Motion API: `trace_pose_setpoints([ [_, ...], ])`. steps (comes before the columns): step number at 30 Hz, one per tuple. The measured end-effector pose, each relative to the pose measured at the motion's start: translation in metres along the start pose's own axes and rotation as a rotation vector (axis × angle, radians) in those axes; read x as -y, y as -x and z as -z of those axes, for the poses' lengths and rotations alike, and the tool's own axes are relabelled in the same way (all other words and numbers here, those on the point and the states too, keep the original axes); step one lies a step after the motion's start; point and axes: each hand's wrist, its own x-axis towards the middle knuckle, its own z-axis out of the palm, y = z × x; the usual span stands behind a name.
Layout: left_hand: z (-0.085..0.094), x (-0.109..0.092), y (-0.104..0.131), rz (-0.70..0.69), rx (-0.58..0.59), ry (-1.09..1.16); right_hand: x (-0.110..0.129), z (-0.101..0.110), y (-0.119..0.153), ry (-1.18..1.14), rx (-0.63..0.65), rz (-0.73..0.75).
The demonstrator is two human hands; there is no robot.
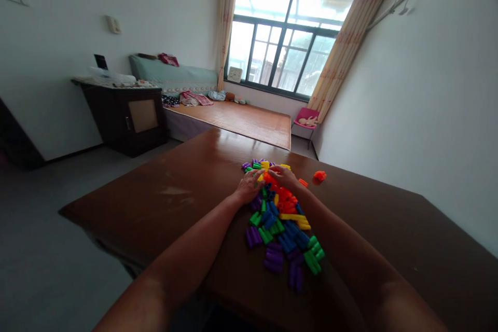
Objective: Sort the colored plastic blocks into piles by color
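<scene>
A loose heap of plastic tube-shaped building pieces lies on the brown table, with my hands close together over its far part. My left hand (250, 185) reaches in from the left, fingers curled by yellow pieces (265, 165); what they grip is hidden. My right hand (285, 176) bends inward with its fingertips closed at the orange pieces (286, 199). Nearer to me are blue pieces (290, 236), green pieces (313, 255), purple pieces (274, 258) and a long yellow piece (293, 217).
An orange cluster (320, 176) sits apart on the table (175, 192), right of my right hand. Beyond the table's far edge stands a bed (241, 116). A dark cabinet (128, 114) is at the left, and a pink chair (307, 115) stands near the right wall.
</scene>
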Motion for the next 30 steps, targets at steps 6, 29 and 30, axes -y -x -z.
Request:
trace_pose_setpoints([
  [6,0.017,0.023,-0.003,0.198,-0.188,0.002,0.069,-0.001,0.003,-0.174,0.109,0.177],
  [29,0.027,0.024,-0.006,0.149,-0.085,-0.078,-0.067,0.026,0.177,0.385,0.028,-0.036],
  [30,0.027,0.023,-0.006,0.141,-0.089,-0.069,-0.064,0.022,0.164,0.384,-0.002,-0.028],
])
